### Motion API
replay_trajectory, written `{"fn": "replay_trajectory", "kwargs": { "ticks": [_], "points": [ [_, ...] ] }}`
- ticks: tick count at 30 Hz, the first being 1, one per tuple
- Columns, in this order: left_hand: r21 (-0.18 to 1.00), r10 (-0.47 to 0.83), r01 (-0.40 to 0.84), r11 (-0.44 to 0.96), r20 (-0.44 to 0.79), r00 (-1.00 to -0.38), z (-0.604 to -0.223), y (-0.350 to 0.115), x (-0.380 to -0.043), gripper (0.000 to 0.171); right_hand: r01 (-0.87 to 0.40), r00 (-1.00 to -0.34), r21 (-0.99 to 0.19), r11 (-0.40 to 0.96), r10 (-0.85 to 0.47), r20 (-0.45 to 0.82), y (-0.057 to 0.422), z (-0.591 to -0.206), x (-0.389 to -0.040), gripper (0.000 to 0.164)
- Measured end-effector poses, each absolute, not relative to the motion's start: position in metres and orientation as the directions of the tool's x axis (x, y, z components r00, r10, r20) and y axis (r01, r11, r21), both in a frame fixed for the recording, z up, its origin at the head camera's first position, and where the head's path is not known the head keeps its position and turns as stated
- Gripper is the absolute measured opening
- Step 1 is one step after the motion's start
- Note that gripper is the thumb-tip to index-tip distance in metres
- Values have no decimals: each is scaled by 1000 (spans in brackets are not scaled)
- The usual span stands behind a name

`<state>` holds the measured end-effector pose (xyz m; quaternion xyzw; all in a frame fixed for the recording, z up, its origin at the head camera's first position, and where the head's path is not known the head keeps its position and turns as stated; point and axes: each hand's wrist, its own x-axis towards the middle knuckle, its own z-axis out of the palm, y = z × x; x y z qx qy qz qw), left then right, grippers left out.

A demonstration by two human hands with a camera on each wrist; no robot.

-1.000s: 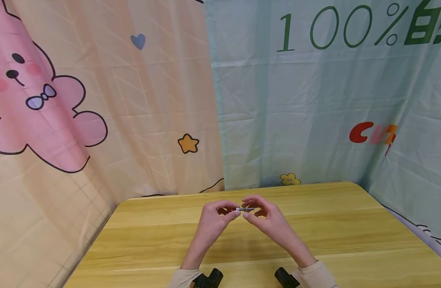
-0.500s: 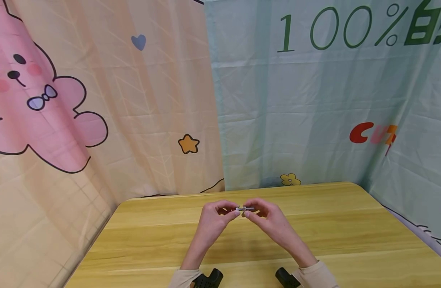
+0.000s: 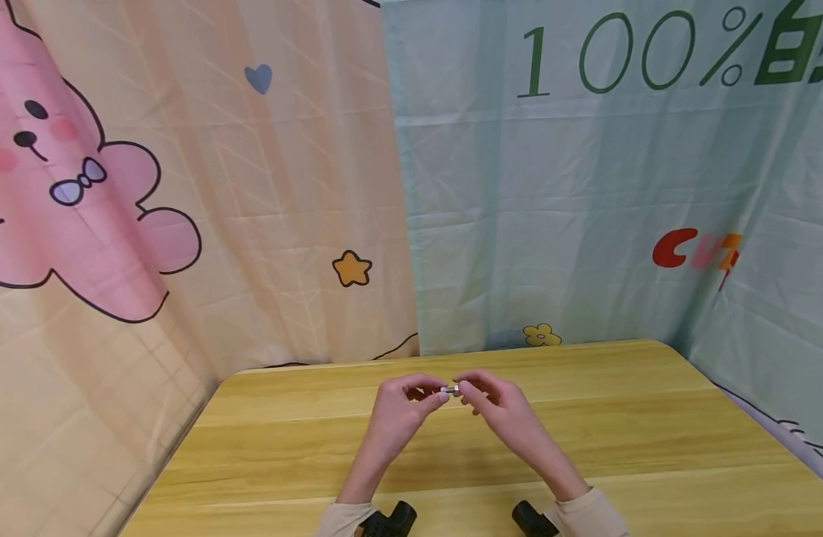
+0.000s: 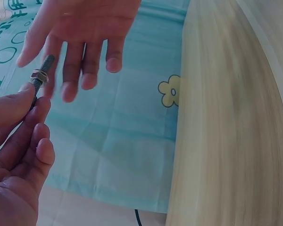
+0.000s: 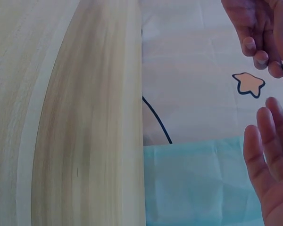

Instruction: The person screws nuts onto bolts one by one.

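My left hand (image 3: pixel 398 410) pinches one end of a small metal bolt (image 4: pixel 48 62) between thumb and forefinger, above the table. A hex nut (image 4: pixel 39 76) sits partway along its threaded shank, clear of the left fingertips. Facing it is my right hand (image 3: pixel 508 414), thumb and forefinger parted on either side of the bolt's free end. In the left wrist view the right hand's other fingers (image 4: pixel 90 70) hang nearly straight. The bolt's held end is hidden by the left fingers, and the right wrist view catches only a sliver of it at its edge.
Both hands are over a wooden table (image 3: pixel 283 447) with light grain. Behind it hang a peach curtain (image 3: pixel 297 186) and a pale green one (image 3: pixel 518 224), both printed. A black wrist device (image 3: pixel 389 518) is strapped at the left sleeve, another black one (image 3: pixel 535 518) at the right.
The right thumb and fingers have shifted around the nut and the bolt's free end, with the thumb now farther right and higher. The left hand keeps its pinch, almost still.
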<state>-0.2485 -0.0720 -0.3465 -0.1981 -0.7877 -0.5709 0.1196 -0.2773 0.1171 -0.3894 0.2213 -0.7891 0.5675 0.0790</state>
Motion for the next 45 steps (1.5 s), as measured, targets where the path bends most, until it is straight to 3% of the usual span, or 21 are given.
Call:
{"fn": "replay_trajectory", "kwargs": {
  "ticks": [5, 11, 26, 38, 45],
  "points": [
    [850, 163, 442, 287, 411, -897, -345, -73, -248, 8, -526, -840, -811, 256, -304, 449, 118, -390, -280, 27],
    [852, 168, 445, 275, 414, -895, -346, -74, -250, 8, -578, -806, -779, 244, -320, 498, 119, -391, -283, 18],
    [864, 177, 440, 246, 406, -896, -380, -77, -276, 8, -523, -842, -813, 257, -303, 447, 118, -393, -279, 16],
    [868, 184, 420, 265, 382, -906, -365, -72, -264, 7, -446, -886, -854, 267, -269, 378, 115, -392, -279, 33],
    [860, 178, 438, 263, 403, -898, -370, -74, -270, 8, -485, -869, -826, 288, -267, 417, 118, -390, -279, 23]
  ]
}}
